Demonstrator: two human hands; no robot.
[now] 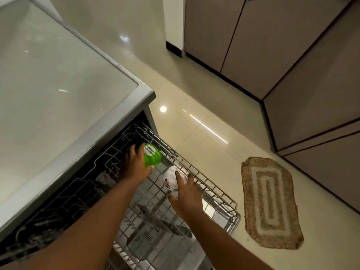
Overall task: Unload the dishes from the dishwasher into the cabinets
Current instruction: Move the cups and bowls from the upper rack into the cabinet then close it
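A pale glossy table (58, 75) overhangs the pulled-out wire rack (194, 184). The left hand (136, 164) grips a green cup (153, 155) in the rack; the right hand (187, 193), fingers spread, touches a white cup (170, 179). A woven mat (270, 201) lies on the cream tile floor (194, 106) near brown cabinets (253, 45).

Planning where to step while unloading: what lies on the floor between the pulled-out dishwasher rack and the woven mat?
In the head view, only bare glossy cream tile lies between the grey wire dishwasher rack and the brown-and-cream woven mat.
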